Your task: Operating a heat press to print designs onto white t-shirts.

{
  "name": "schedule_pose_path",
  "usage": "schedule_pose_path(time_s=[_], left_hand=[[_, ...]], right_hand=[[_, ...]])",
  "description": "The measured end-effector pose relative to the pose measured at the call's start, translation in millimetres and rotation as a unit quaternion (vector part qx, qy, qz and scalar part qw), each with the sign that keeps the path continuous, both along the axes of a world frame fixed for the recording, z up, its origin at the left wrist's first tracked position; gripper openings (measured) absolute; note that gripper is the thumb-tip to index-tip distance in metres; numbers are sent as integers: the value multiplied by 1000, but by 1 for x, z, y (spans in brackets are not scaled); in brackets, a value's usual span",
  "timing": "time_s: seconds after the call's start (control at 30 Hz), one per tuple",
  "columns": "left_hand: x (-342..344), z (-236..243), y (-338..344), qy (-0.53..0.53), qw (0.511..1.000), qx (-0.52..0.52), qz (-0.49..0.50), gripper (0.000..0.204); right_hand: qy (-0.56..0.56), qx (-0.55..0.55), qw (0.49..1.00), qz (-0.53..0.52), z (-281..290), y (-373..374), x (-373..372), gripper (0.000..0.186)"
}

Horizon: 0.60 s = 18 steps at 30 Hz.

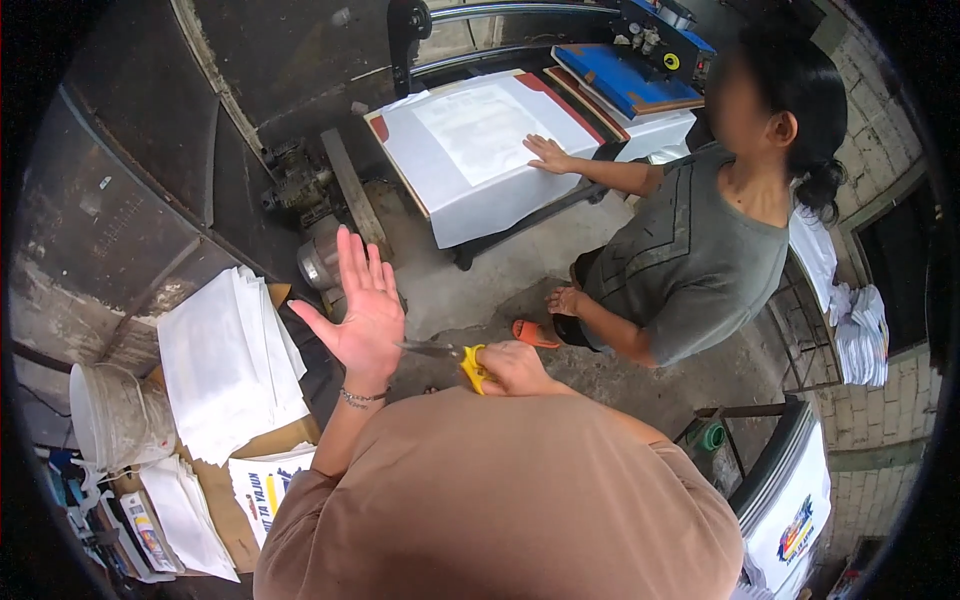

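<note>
My left hand (352,315) is raised with the palm showing and fingers stretched out, holding nothing, a bracelet on its wrist. My right hand (515,368) grips scissors (468,362) by their yellow handles, the blades pointing left close to my left palm. Beyond my hands, a white sheet (440,130) lies on the covered board of a press. Left of my left hand is a stack of white paper sheets (225,350) on cardboard.
A person in a grey shirt (700,255) stands at right, one hand on the sheet. A motor (315,262) sits below the press. A white bucket (115,410) is at left. Printed sheets (785,510) hang at lower right; more stacks (855,335) stand behind the person.
</note>
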State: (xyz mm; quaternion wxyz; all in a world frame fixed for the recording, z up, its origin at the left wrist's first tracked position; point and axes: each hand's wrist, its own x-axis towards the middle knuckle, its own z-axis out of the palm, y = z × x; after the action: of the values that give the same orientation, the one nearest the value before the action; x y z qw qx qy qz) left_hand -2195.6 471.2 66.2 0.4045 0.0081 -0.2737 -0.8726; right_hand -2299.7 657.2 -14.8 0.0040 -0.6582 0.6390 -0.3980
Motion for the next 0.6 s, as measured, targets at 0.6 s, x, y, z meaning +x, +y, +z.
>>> schedule_pose_path(time_s=[0.6], left_hand=[[-5,-1,2,-8,999,-35,17,102]], right_hand=[[-21,85,996,25,1,5,0,30]])
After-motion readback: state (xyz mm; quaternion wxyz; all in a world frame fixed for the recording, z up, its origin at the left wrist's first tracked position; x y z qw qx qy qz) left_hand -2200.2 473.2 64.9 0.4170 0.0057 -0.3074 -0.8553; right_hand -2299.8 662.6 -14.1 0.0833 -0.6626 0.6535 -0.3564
